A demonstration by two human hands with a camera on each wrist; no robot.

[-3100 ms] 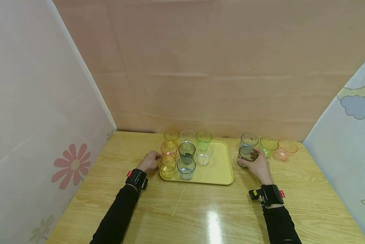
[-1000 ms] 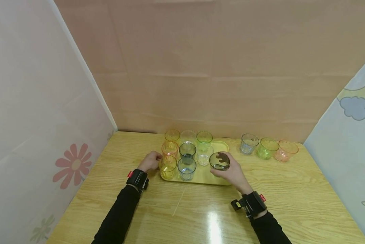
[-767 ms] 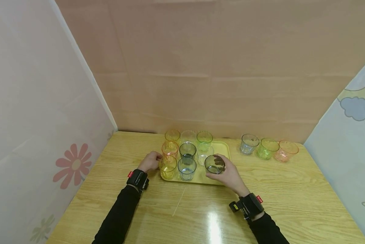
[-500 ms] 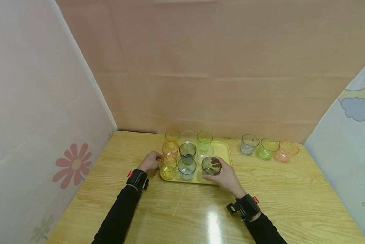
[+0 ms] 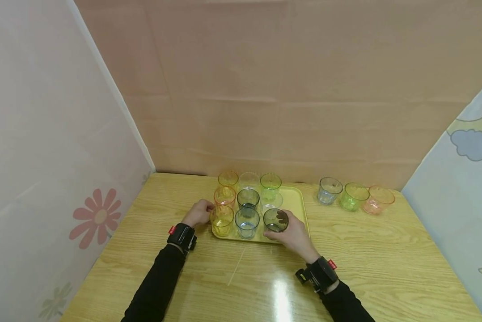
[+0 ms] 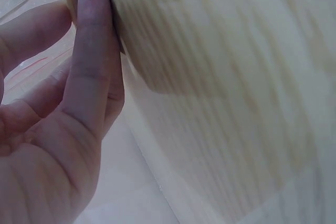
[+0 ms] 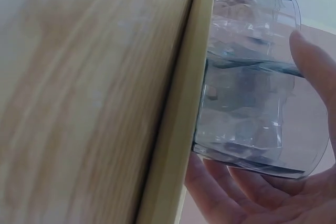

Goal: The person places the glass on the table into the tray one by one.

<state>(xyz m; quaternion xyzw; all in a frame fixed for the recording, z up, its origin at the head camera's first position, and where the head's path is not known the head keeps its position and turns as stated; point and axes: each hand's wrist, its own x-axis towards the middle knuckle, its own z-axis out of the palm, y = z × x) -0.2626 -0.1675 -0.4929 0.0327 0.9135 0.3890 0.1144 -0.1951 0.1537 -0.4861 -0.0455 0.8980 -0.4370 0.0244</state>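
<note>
Smoke-grey glass [image 5: 273, 222] is in the right hand [image 5: 294, 237], upright, rim up. Grip is clamped on it: thumb round the near side, fingers round the right and far side, glass sitting between them. Rim is uncovered, fingers show through the wall.

Position: over the near right part of the yellow tray [image 5: 295, 203]. Right wrist view puts its base right at tray level; can't tell if it's touching down or just above. Light-blue glass [image 5: 247, 223] is just beside it on the left, colourless glass [image 5: 271, 202] directly behind, green glass [image 5: 270, 184] behind that.

Left hand [image 5: 198, 213] is pinching the tray edge on the left side. Left wrist view shows fingertips on the rim, with the rim between them. Yellow glass [image 5: 221, 222] is nearest to that hand.

Others in the tray group: red-rimmed glass [image 5: 225, 197] and amber glass [image 5: 227, 180] behind the yellow one; dark grey glass [image 5: 247, 199] behind the light-blue one, with a second colourless glass [image 5: 249, 180] at the back.

Off the tray, well right of the grip, standing on the table [image 5: 386, 259] in a row: pale-blue glass [image 5: 329, 191], lime glass [image 5: 354, 197], pink glass [image 5: 378, 201].
</note>
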